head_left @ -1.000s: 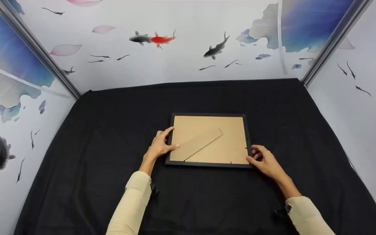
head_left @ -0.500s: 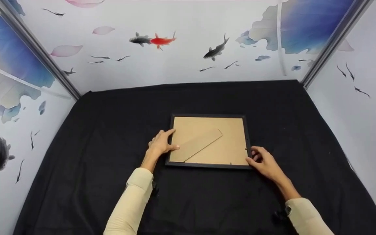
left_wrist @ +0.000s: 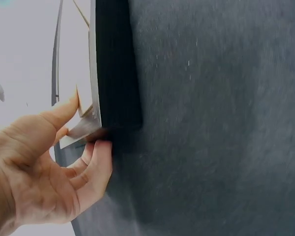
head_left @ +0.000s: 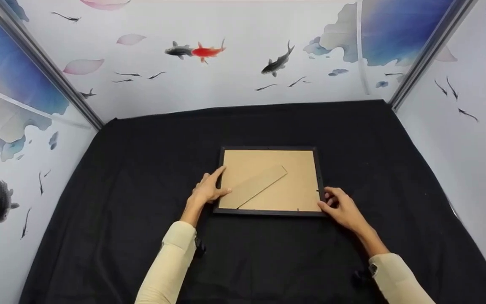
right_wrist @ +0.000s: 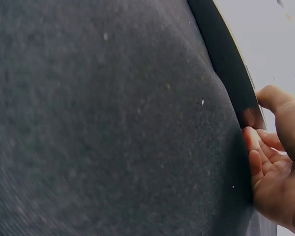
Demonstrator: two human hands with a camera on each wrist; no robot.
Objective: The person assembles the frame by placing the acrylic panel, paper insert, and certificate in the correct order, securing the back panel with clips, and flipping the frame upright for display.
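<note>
A picture frame (head_left: 283, 192) with a thin black border lies back side up on the dark cloth. Its tan backing board (head_left: 302, 169) carries a slanted stand flap (head_left: 255, 183) that lies flat. My left hand (head_left: 205, 188) grips the left side, thumb over the board and fingers along the outer edge. At the lower right corner my right hand (head_left: 343, 210) pinches the border, thumb on top. The left wrist view shows the frame's black side (left_wrist: 115, 64) between thumb and fingers (left_wrist: 99, 167). In the right wrist view, curled fingers (right_wrist: 258, 147) touch the black side (right_wrist: 226, 61).
Black cloth (head_left: 150, 160) covers the table on all sides of the frame. White panels (head_left: 243, 25) printed with fish and petals enclose it at the back, left and right. Grey metal posts (head_left: 433, 55) stand in the back corners.
</note>
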